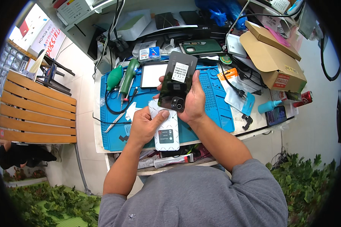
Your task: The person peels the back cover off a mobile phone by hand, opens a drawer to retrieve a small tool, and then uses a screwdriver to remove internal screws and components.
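Observation:
My right hand (pixel 195 100) is wrapped round a black smartphone (pixel 171 90), with fingertips showing at its left edge. The phone's glossy back faces up. It bears a white label, and its camera cluster is at the end nearest me. In my left hand (pixel 143 125) is a flat white packet (pixel 167 124) with a fine line pattern and a dark printed panel, pinched under the thumb. The packet's upper end meets the phone's lower end, partly beneath it. Under both lies a blue work mat (pixel 140 102).
A green blower bulb (pixel 114 78) and a green screwdriver-like tool (pixel 129 75) are at the mat's left. Cardboard boxes (pixel 269 56) crowd the back right. A blue bottle (pixel 268 107) and another phone (pixel 276 116) lie at right. Below the mat, an open drawer (pixel 178 160) holds tubes.

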Tool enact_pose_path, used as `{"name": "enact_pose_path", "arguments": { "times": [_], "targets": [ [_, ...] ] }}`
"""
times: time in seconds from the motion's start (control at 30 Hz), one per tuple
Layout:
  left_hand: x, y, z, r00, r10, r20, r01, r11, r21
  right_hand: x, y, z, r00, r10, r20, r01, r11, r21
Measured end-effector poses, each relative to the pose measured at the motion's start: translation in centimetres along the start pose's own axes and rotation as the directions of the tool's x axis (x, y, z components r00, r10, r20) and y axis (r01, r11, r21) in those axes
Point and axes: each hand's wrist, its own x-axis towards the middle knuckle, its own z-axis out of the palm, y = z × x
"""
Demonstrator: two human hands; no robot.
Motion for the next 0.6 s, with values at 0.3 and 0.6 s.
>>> {"name": "enact_pose_path", "arguments": {
  "times": [0.3,0.6],
  "targets": [
    [0.04,0.20,0.19,0.999,-0.013,0.038,0.013,1.000,0.003,0.04,-0.13,-0.04,1.000,-0.004,0.012,0.003,0.999,0.038],
    [-0.13,0.38,0.05,0.997,-0.077,0.024,0.078,0.995,-0.066,0.06,0.05,-0.02,1.000,0.003,0.011,-0.003,0.999,0.034]
  ]
}}
